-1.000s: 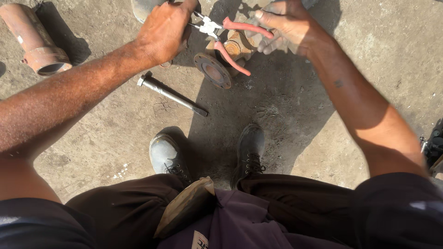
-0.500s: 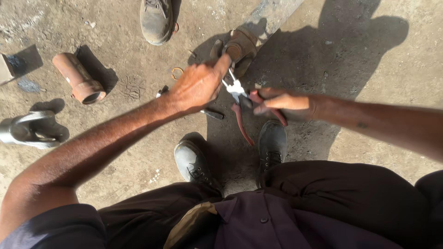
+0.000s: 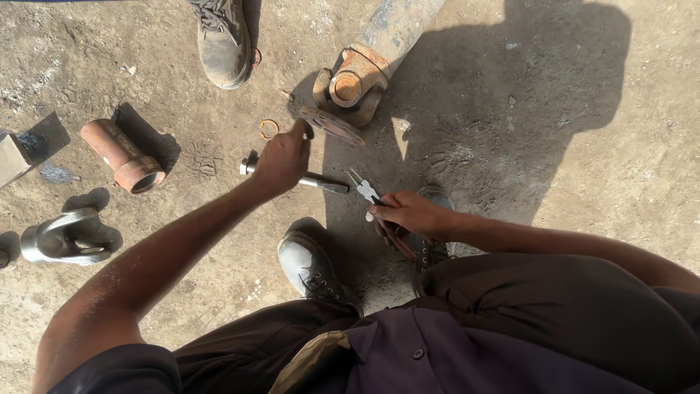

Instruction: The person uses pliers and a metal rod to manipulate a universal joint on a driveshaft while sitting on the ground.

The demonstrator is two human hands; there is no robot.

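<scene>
My left hand (image 3: pixel 283 160) reaches forward over a steel rod (image 3: pixel 321 182) lying on the ground, its fingers curled and a fingertip close to the round flange (image 3: pixel 332 125) of a rusty drive shaft joint (image 3: pixel 351 84). Whether it holds anything I cannot tell. My right hand (image 3: pixel 410 213) is closed around red-handled pliers (image 3: pixel 367 192), jaws pointing up-left, held low near my right shoe (image 3: pixel 436 252). A small orange snap ring (image 3: pixel 268 129) lies on the ground left of the flange.
Another person's dusty shoe (image 3: pixel 222 44) stands at the top. A rusty cylindrical sleeve (image 3: pixel 122 155) and a grey metal yoke (image 3: pixel 65 237) lie at the left. My left shoe (image 3: pixel 310 266) is below the rod. The ground is dusty concrete.
The view has tilted downward. My left hand has let go of the pliers' tip and moved toward the flange. My right hand has drawn the pliers back toward my body.
</scene>
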